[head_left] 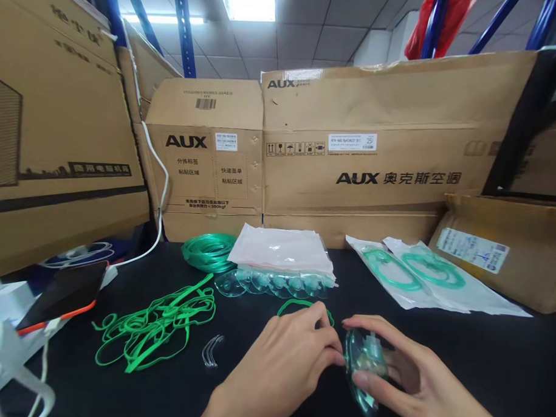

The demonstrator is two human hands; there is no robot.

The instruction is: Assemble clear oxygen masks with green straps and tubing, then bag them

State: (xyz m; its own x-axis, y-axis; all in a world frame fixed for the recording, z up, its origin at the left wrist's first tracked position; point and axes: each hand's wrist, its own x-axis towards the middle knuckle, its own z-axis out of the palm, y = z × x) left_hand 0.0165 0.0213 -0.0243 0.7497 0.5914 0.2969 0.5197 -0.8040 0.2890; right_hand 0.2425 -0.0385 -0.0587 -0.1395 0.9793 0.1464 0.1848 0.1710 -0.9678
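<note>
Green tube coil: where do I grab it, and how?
Probably pinch the loops of the green tube coil together at the left curve, coming from the left. They lie stacked in a ring; that curve shows fully, while the white packets crowd the right.

The left hand (287, 362) pinches; the right hand (415, 374) curves, thumb opposed.

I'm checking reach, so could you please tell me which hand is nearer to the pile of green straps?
Left. The left hand is to the right of the pile of green straps; the right hand, holding the green oxygen mask, is farther right.
</note>
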